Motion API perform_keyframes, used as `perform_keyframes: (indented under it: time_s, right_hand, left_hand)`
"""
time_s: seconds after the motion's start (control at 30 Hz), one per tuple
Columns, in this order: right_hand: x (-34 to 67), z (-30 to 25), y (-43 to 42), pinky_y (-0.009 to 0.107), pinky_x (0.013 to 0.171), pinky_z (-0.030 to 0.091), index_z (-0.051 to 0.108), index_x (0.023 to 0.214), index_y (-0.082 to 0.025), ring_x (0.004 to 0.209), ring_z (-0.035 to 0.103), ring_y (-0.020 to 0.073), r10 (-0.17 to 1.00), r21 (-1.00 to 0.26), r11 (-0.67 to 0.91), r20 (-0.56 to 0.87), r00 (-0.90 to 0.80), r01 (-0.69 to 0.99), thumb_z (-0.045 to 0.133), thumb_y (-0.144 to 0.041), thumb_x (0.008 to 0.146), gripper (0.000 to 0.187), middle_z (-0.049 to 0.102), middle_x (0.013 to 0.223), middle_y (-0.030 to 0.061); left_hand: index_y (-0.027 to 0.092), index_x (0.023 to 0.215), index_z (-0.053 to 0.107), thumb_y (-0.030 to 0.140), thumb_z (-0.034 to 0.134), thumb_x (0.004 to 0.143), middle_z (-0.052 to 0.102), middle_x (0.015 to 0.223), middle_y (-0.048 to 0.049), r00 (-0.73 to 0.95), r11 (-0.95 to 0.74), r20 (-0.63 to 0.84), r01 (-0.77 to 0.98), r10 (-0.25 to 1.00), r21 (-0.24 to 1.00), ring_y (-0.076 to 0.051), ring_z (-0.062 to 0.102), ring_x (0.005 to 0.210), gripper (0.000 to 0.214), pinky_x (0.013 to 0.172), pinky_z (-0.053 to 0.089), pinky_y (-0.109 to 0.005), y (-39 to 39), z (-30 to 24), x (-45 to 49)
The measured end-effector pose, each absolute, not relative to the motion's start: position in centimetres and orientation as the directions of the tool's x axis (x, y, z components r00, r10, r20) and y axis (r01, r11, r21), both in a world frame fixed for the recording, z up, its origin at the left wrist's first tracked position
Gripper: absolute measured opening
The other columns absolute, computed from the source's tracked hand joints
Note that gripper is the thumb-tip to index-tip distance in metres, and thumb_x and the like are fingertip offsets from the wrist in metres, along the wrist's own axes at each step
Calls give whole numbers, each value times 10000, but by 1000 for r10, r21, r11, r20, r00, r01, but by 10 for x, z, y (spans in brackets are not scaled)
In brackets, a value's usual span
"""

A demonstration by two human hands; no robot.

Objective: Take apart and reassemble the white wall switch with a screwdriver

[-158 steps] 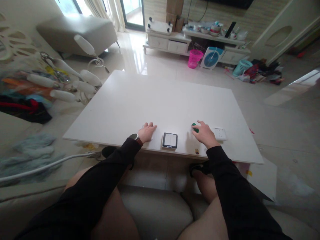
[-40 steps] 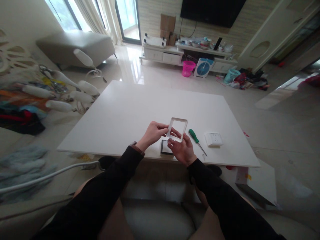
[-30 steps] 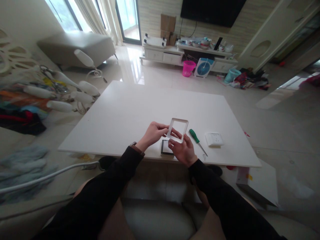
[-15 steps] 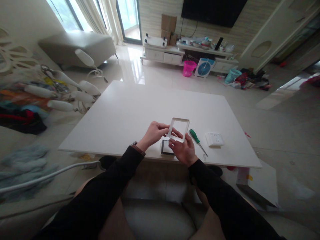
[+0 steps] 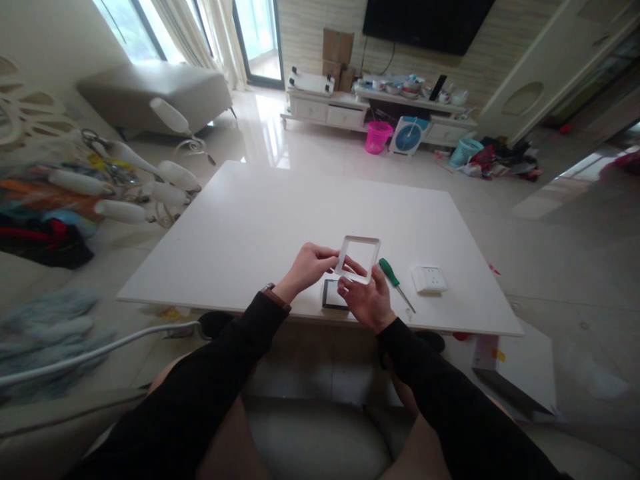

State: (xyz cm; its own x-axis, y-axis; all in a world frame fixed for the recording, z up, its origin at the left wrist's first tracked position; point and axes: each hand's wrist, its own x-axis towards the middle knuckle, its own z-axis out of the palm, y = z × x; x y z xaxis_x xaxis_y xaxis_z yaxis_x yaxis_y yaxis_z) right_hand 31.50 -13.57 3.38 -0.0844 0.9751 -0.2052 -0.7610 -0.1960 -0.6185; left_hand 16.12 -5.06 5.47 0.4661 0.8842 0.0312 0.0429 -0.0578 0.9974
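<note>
A white rectangular frame with an open middle is held up over the near part of the table, tilted towards me. My left hand pinches its left edge between thumb and fingers. Around its lower right corner, my right hand grips it from below. Partly covered by my right hand, a dark flat rectangular device lies at the table's near edge. To the right of my right hand rests a screwdriver with a green handle. A white wall socket lies further right.
The white table extends away from me. Near the screwdriver tip lies a small clear piece. White lamp arms reach over the left side. Beyond stand a pink basket, a blue fan and a low cabinet.
Both hands keep their hold on the white frame, with only a very slight shift of the right thumb. The objects on the table stay where they were.
</note>
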Motion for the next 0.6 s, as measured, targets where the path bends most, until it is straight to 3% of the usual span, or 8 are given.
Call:
perform_keyframes:
  time_s: [0.33, 0.6]
  right_hand:
    - [320, 38, -132, 267, 648, 559, 737, 1085, -160, 695, 633, 143, 963, -527, -216, -255, -89, -822, 721, -622, 835, 526, 771, 943, 67]
    - [318, 41, -129, 252, 581, 530, 705, 1086, -169, 647, 603, 131, 949, -565, -208, -315, -24, -799, 698, -654, 833, 548, 774, 979, 85]
  left_hand:
    - [151, 1123, 840, 272, 722, 793, 832, 973, -77, 611, -2, -16, 30, 791, 1000, -181, 740, 820, 371, 727, 571, -254, -51, 55, 159]
    - [167, 1132, 821, 227, 702, 820, 814, 1071, -74, 684, -141, 48, 81, 728, 987, -197, 731, 921, 339, 937, 593, -345, -55, 59, 164]
